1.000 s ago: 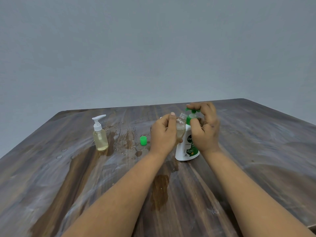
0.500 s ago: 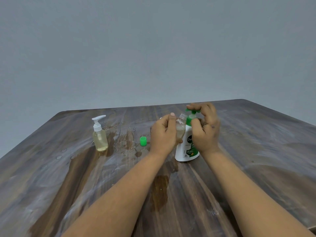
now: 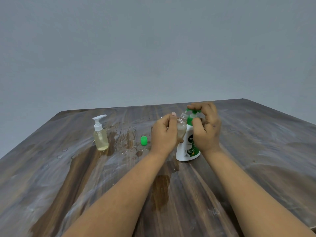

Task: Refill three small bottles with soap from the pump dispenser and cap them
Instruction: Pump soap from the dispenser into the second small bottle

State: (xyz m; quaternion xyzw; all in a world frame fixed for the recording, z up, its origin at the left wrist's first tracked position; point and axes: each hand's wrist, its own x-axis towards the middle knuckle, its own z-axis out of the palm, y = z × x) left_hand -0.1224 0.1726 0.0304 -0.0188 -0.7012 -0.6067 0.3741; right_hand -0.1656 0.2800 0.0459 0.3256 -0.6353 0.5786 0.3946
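A white and green pump dispenser (image 3: 186, 151) stands on the wooden table (image 3: 256, 151). My right hand (image 3: 206, 127) curls over its green pump head and round its neck. My left hand (image 3: 164, 134) grips a small clear bottle (image 3: 181, 127), tilted with its open mouth just under the green nozzle. The bottle holds some pale liquid. A loose green cap (image 3: 144, 140) lies on the table to the left of my left hand. Further left stands a small clear bottle with a white pump top (image 3: 100, 134), filled with yellowish soap.
Wet patches and droplets (image 3: 126, 142) spread over the table between the bottles, and a darker spill (image 3: 160, 189) lies nearer to me. The table's far edge meets a plain grey wall. Its right corner edge runs close to my right forearm.
Both hands and the small bottle stay almost in place at the dispenser's nozzle. My right fingers have lifted very slightly on the pump head.
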